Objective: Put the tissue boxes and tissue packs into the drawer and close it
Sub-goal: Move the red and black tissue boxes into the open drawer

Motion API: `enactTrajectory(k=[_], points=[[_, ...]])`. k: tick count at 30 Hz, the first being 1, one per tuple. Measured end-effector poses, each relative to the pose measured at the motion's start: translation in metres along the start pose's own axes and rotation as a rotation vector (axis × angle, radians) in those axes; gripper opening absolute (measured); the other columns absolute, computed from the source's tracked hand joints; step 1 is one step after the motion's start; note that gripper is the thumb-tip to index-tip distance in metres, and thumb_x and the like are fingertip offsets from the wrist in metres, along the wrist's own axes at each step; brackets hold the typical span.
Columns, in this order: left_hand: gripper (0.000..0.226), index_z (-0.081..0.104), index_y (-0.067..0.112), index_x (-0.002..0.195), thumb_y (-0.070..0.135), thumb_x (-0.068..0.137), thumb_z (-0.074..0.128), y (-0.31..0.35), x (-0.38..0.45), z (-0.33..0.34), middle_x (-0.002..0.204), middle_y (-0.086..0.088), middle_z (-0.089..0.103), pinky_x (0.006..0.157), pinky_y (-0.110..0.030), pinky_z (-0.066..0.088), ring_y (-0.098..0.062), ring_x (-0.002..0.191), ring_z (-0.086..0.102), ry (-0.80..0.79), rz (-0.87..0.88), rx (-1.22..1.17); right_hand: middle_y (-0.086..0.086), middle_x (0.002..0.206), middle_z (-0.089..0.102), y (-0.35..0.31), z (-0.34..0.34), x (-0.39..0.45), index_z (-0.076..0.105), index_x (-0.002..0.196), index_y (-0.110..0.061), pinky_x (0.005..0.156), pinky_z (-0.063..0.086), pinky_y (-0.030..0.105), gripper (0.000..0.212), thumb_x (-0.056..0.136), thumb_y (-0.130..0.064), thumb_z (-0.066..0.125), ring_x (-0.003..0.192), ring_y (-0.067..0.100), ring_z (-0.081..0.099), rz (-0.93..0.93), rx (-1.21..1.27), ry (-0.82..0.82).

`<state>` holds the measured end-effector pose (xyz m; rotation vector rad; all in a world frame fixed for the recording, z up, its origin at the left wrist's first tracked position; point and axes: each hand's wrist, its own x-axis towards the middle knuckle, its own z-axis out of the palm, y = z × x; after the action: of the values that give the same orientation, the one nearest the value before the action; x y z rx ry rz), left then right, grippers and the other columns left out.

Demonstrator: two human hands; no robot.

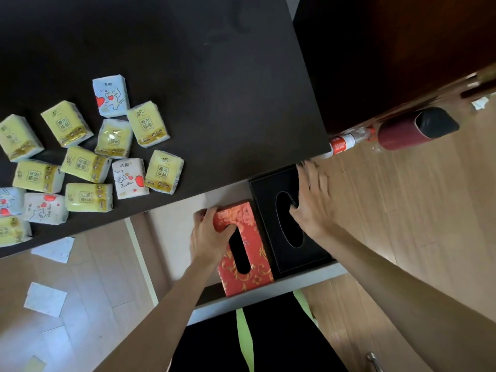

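Note:
The drawer (171,237) under the dark table stands pulled out, its pale bottom showing. A black tissue box (273,183) lies in its right part, and my right hand (312,200) grips its right side with the thumb in the oval slot. Beside it on the left a red floral tissue box (255,267) rests tilted, its near end up on the drawer's front rim. My left hand (209,237) grips the red box's far end. Several small tissue packs (86,162), yellow ones and white ones with hearts, lie scattered on the table's left.
The dark tabletop (214,89) overhangs the drawer's back. A red cylinder with a black cap (413,130) and a plastic bottle (346,142) lie on the wooden floor to the right. Loose paper sheets (45,299) lie on the floor at left.

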<state>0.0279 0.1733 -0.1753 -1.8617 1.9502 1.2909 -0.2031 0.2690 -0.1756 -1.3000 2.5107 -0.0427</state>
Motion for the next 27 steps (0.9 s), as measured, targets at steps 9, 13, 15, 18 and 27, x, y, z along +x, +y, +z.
enactTrajectory(k=[9, 13, 15, 18, 27], points=[[0.046, 0.053, 0.026, 0.129, 0.031, 0.085, 0.068, 0.012, 0.002, 0.014, 0.126, 0.002, 0.048, 0.07, -0.022, 0.049, -0.015, 0.094, 0.058, 0.024, 0.008, 0.025, 0.021, 0.159, 0.041, 0.017, 0.004, -0.023, 0.043, 0.153, -0.001, 0.104, 0.048, 0.045, 0.098, 0.072, -0.028, 0.091, 0.13, 0.037, 0.05, -0.066, 0.007, 0.028], [0.049, 0.051, 0.027, 0.131, 0.029, 0.084, 0.066, 0.012, 0.004, 0.014, 0.129, 0.004, 0.045, 0.062, -0.014, 0.038, -0.013, 0.089, 0.055, -0.004, -0.002, 0.031, 0.015, 0.15, 0.053, 0.011, 0.005, -0.022, 0.056, 0.144, -0.004, 0.104, 0.051, 0.045, 0.067, 0.084, -0.02, 0.081, 0.132, 0.033, 0.054, -0.379, 0.064, -0.045], [0.048, 0.05, 0.028, 0.131, 0.027, 0.085, 0.065, 0.011, 0.004, 0.013, 0.13, 0.003, 0.044, 0.067, -0.019, 0.044, -0.016, 0.091, 0.056, -0.016, 0.005, 0.042, 0.012, 0.133, 0.064, 0.007, 0.004, -0.025, 0.067, 0.131, -0.005, 0.09, 0.057, 0.044, 0.045, 0.089, -0.019, 0.077, 0.118, 0.031, 0.062, -0.428, 0.091, -0.082], [0.047, 0.05, 0.028, 0.131, 0.024, 0.086, 0.065, 0.01, 0.005, 0.012, 0.131, 0.002, 0.044, 0.07, -0.02, 0.045, -0.016, 0.094, 0.055, -0.03, 0.009, 0.036, 0.009, 0.109, 0.072, 0.004, 0.003, -0.04, 0.073, 0.119, -0.005, 0.075, 0.058, 0.041, 0.029, 0.093, -0.019, 0.071, 0.099, 0.029, 0.068, -0.421, 0.12, -0.106], [0.046, 0.05, 0.03, 0.131, 0.027, 0.086, 0.062, 0.008, 0.005, 0.012, 0.13, 0.0, 0.044, 0.072, -0.029, 0.049, -0.02, 0.09, 0.057, -0.02, 0.026, 0.068, 0.004, 0.069, 0.073, 0.009, 0.007, -0.091, 0.072, 0.121, -0.002, 0.094, 0.057, 0.047, 0.033, 0.091, -0.016, 0.07, 0.062, 0.024, 0.07, -0.301, 0.174, -0.12]])
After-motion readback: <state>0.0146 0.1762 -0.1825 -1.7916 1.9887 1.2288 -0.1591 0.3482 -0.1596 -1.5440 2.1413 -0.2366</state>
